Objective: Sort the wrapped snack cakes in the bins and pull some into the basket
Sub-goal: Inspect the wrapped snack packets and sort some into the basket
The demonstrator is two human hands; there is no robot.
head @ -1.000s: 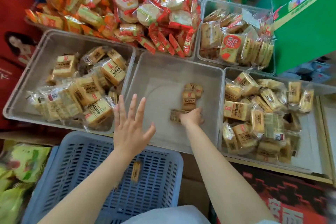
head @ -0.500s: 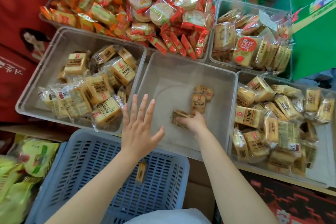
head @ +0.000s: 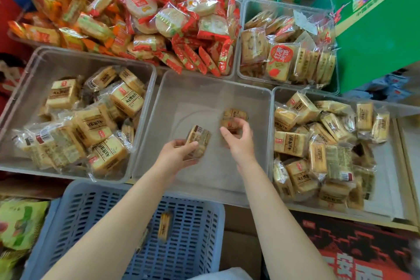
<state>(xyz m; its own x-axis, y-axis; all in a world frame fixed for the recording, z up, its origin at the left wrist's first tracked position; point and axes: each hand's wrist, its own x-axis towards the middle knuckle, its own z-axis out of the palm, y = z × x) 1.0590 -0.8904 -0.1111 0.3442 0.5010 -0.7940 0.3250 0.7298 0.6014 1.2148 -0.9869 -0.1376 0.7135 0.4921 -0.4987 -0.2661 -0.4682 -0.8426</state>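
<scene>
Left hand [head: 179,152] grips a wrapped cake [head: 198,140]; right hand [head: 238,137] curls over another cake [head: 229,124], half hiding it.

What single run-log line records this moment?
left hand: holds snack cake | right hand: reaching packs in middle bin | basket: one pack

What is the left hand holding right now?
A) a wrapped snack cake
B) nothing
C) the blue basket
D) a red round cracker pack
A: the left hand grips a wrapped snack cake over the nearly empty middle bin, while the blue basket sits below it, untouched.
</scene>
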